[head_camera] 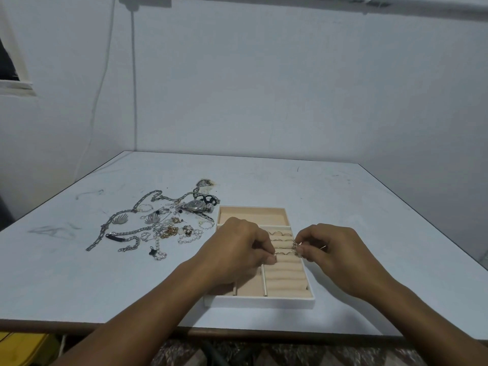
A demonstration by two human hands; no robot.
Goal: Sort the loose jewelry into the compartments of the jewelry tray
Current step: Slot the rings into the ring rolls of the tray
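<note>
The table [343, 207] is a pale, scuffed sheet with a brown front edge, pushed into a corner of plain whitish wall [290, 88]. A thin cable [134, 88] hangs down the wall on the left.

The jewelry tray [260, 302] sits near the front edge. It is white outside and beige within, with a long compartment at the back and ring rolls [286, 276] on its right side. A few rings [281, 233] are already seated there.

The loose jewelry [158, 225] lies just left of the tray — chains, pearls and a watch [196, 206] in a tangle.

Both hands are over the rolls. The left hand [237, 249] is curled, with its thumb and fingertips pinching a thin gold ring [275, 256] down at one roll. The right hand [338, 256] has its fingers bunched together, nipping a small gold piece [295, 244] — too small to name — just above the tray's right edge.
</note>
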